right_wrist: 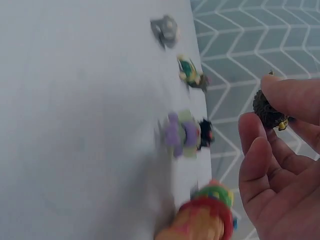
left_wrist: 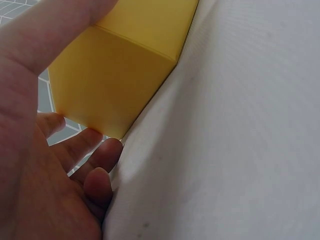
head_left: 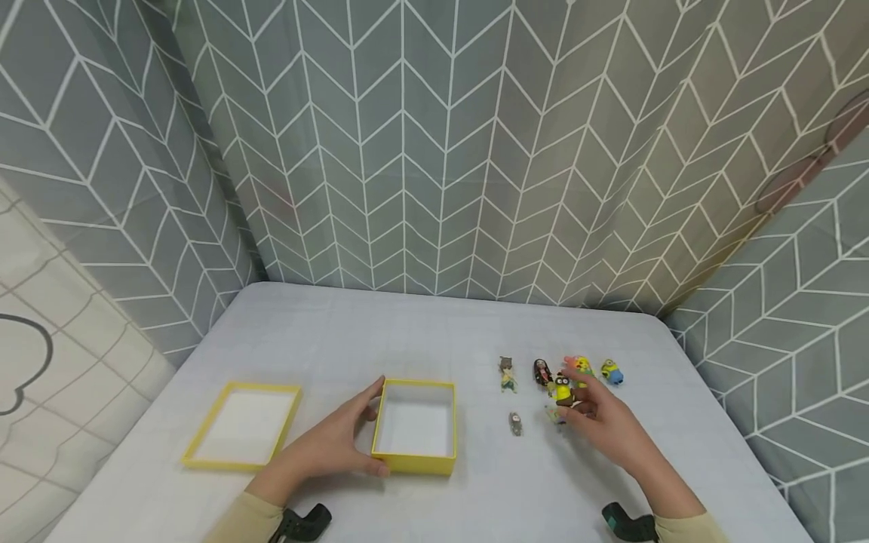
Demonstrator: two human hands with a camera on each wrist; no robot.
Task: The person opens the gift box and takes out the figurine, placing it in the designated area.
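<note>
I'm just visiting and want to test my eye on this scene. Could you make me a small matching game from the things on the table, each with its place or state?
Things:
1. Deep yellow box
2. Shallow yellow tray
3. Yellow figure with dark top
4. Small grey figure

Places or states:
A. Pinched in the right hand
B. Lying alone on the table, nearer the person than the row of figures
C. Held at its side by the left hand
D. Lying untouched at the far left

Pairs: 1-C, 2-D, 3-A, 4-B
</note>
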